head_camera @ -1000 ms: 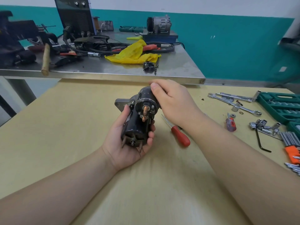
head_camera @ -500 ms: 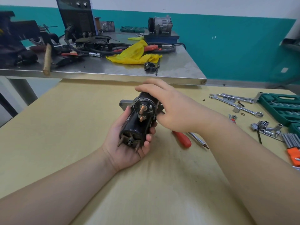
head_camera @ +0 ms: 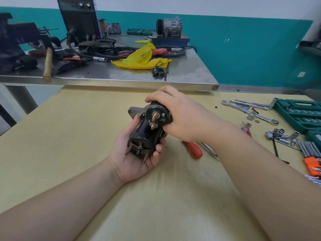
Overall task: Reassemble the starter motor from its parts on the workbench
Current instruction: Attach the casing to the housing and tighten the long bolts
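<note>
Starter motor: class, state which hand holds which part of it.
The left hand cradles the starter motor under its black main body; the right hand grips the solenoid on top.

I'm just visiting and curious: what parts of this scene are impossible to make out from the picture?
- Far side of the starter motor, head view: covered by the right hand and the left hand.
- Red screwdriver: the right forearm hides where handle meets shaft.
- Green socket case: cut off by the right edge.
- Small black part on the steel table: too small to identify.
</note>
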Action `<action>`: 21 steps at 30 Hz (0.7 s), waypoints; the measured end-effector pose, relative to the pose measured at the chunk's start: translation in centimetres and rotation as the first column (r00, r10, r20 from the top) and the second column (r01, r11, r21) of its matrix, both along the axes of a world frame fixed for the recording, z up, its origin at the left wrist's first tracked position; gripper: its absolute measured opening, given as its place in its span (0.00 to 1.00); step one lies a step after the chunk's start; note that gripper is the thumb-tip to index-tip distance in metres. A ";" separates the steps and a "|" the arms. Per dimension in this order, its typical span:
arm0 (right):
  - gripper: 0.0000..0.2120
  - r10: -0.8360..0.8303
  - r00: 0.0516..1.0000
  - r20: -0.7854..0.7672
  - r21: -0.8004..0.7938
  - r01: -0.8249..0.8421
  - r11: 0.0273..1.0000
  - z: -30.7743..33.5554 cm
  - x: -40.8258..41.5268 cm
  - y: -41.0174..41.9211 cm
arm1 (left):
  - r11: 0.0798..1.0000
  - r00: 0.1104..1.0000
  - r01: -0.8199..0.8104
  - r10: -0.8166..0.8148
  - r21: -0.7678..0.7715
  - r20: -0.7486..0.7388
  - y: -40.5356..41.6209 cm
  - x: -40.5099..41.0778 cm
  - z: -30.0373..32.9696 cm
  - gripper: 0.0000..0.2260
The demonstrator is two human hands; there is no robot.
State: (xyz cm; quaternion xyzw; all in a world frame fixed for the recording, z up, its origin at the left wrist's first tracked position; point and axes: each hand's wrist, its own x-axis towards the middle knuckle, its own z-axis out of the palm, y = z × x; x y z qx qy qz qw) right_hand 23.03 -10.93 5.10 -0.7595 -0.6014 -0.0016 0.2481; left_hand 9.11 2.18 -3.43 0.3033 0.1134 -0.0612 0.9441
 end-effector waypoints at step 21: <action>0.21 0.097 0.973 0.208 0.024 -0.104 0.994 1.0 -0.2 -0.6 | 0.996 0.999 0.039 -0.039 0.082 0.006 0.1 -0.1 0.0 0.33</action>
